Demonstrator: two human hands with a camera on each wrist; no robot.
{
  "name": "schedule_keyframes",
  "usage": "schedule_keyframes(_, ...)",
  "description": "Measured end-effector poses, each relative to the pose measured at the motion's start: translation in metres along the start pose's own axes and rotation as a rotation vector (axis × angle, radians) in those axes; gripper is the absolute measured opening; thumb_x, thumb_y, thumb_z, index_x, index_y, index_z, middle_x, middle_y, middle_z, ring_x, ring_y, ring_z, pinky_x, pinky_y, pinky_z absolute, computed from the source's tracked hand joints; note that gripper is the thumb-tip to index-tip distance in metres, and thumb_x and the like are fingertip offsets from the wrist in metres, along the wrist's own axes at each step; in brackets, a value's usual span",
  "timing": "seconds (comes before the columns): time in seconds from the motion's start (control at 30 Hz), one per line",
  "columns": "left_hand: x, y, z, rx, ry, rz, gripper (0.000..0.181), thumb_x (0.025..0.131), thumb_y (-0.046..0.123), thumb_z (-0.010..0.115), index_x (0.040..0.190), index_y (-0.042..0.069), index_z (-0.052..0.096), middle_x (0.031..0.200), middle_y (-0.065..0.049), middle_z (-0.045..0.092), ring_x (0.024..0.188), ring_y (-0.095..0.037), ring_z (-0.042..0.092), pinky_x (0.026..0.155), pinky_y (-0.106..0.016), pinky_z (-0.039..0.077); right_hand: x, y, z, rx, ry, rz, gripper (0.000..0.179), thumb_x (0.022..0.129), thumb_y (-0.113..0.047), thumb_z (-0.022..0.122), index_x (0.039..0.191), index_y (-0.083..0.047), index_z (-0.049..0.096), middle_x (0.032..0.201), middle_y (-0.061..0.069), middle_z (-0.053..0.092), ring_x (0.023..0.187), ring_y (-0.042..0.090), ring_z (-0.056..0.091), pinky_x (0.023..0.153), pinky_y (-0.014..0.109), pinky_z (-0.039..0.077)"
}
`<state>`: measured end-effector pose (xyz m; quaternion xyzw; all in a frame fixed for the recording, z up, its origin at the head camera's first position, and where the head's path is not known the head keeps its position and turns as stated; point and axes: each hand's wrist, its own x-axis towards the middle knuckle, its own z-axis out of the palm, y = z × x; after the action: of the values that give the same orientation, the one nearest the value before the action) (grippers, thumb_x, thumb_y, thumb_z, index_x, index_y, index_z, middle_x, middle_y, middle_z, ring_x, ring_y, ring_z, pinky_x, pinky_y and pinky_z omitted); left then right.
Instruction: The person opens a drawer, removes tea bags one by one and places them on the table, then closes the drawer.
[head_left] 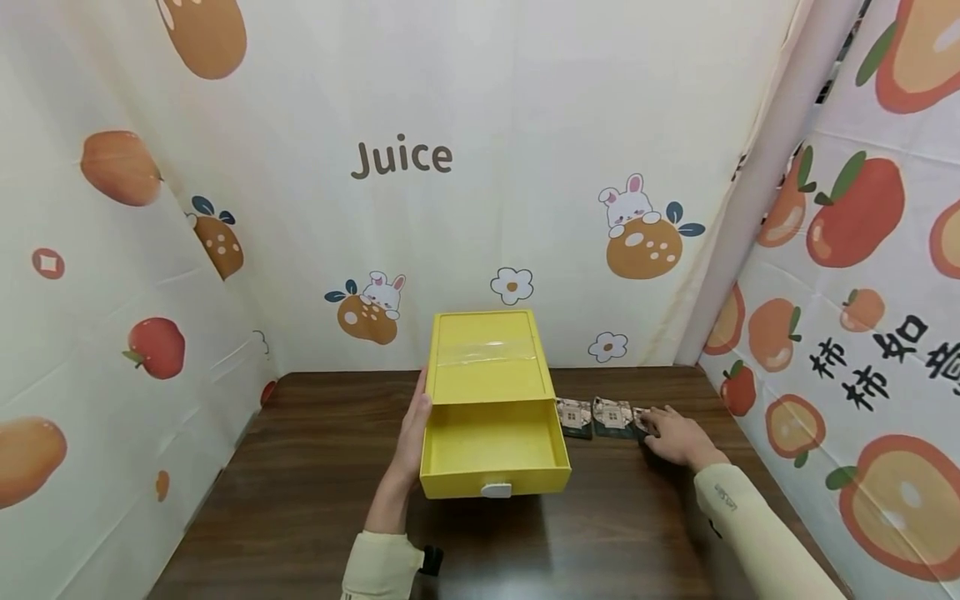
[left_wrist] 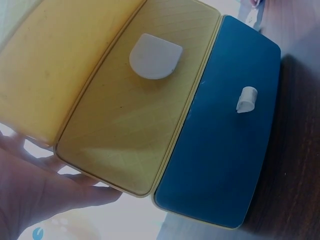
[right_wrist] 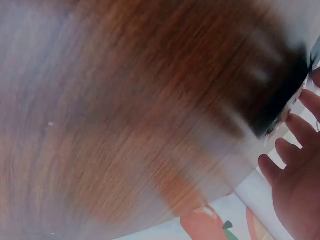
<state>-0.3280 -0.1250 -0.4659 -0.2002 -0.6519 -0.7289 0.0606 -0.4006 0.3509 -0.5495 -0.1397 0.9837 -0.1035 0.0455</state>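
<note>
A yellow drawer box stands near the middle of the table, its upper drawer pulled out toward me with nothing inside. That drawer has a white pull tab; the blue drawer front below has a small white knob. My left hand rests along the box's left side, its fingers stretched along the wall. Right of the box lie two small flat printed packets, one beside the box and a middle packet. The fingers of my right hand touch a third packet, partly covering it.
The dark wooden table extends around the box. A fruit-patterned cloth hangs behind it, and similar cloths stand at the left and right. Clear tape crosses the box top.
</note>
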Motion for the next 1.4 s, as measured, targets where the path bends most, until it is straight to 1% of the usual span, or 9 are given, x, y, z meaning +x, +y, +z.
schedule_keyframes(0.17,-0.002,0.001,0.003,-0.008,-0.006,0.005,0.051,0.108,0.028,0.019,0.157,0.027,0.006,0.161,0.003,0.004,0.144,-0.021,0.008,0.112,-0.056,0.005,-0.003,0.003,0.001,0.008,0.018,-0.016,0.051,0.088,-0.010,0.059,0.135,0.007,0.051,0.139,0.033,0.043,0.127,0.054,0.036,0.098,0.064,0.033)
schedule_keyframes(0.37,-0.003,0.002,0.006,-0.020,-0.010,0.006,0.050,0.108,0.029,0.019,0.157,0.028,0.006,0.161,0.004,0.004,0.144,-0.020,0.009,0.113,-0.055,0.006,-0.005,0.007,0.006,-0.017,0.083,-0.039,0.044,0.087,-0.005,0.059,0.130,0.006,0.055,0.136,0.033,0.046,0.123,0.053,0.041,0.096,0.062,0.036)
schedule_keyframes(0.57,0.000,0.003,0.007,-0.034,-0.015,0.004,0.051,0.108,0.030,0.020,0.157,0.026,0.006,0.161,0.004,0.004,0.144,-0.019,0.009,0.113,-0.054,0.007,-0.008,0.008,0.004,-0.032,0.149,-0.062,0.039,0.092,-0.005,0.057,0.131,0.003,0.056,0.134,0.032,0.048,0.123,0.054,0.041,0.093,0.063,0.038)
schedule_keyframes(0.77,0.002,0.003,0.006,-0.017,-0.007,0.004,0.051,0.108,0.029,0.019,0.157,0.026,0.006,0.161,0.005,0.005,0.145,-0.018,0.008,0.113,-0.053,0.006,-0.006,0.003,-0.012,0.011,0.211,-0.056,0.043,0.094,-0.005,0.056,0.137,0.001,0.051,0.134,0.029,0.050,0.122,0.050,0.045,0.091,0.063,0.039)
schedule_keyframes(0.97,0.002,0.003,0.003,-0.004,-0.005,0.009,0.052,0.108,0.028,0.018,0.158,0.023,0.004,0.162,0.003,0.004,0.145,-0.020,0.007,0.112,-0.056,0.004,-0.005,-0.007,-0.032,0.088,0.259,-0.021,0.045,0.098,-0.011,0.052,0.141,0.000,0.046,0.134,0.025,0.052,0.109,0.041,0.056,0.082,0.058,0.046)
schedule_keyframes(1.07,0.002,0.001,0.001,-0.001,-0.001,0.006,0.052,0.108,0.028,0.018,0.158,0.022,0.005,0.162,0.003,0.004,0.145,-0.020,0.007,0.112,-0.056,0.003,-0.007,-0.020,-0.042,0.139,0.299,-0.023,0.045,0.099,-0.014,0.051,0.142,-0.001,0.046,0.136,0.025,0.050,0.107,0.040,0.059,0.082,0.058,0.047)
schedule_keyframes(1.17,0.002,0.000,0.000,-0.005,-0.001,0.007,0.053,0.108,0.029,0.018,0.158,0.020,0.004,0.162,0.003,0.004,0.145,-0.020,0.006,0.112,-0.056,0.003,-0.010,-0.040,-0.053,0.189,0.361,-0.041,0.044,0.100,-0.018,0.052,0.141,-0.003,0.047,0.136,0.024,0.050,0.100,0.037,0.063,0.080,0.056,0.049)
schedule_keyframes(1.3,0.003,-0.003,-0.001,-0.007,0.000,0.004,0.055,0.108,0.031,0.019,0.158,0.016,0.002,0.161,0.004,0.004,0.145,-0.019,0.006,0.112,-0.056,0.003,-0.020,-0.082,-0.069,0.238,0.509,-0.082,0.039,0.099,-0.021,0.055,0.136,-0.007,0.053,0.130,0.019,0.056,0.098,0.034,0.064,0.074,0.054,0.050)
schedule_keyframes(1.4,0.004,-0.005,-0.001,-0.008,0.001,-0.001,0.055,0.108,0.033,0.020,0.158,0.017,0.003,0.161,0.005,0.004,0.144,-0.019,0.006,0.113,-0.055,0.004,-0.034,-0.120,-0.083,0.273,0.650,-0.135,0.033,0.096,-0.019,0.061,0.128,-0.008,0.061,0.118,0.014,0.064,0.096,0.031,0.063,0.069,0.049,0.052)
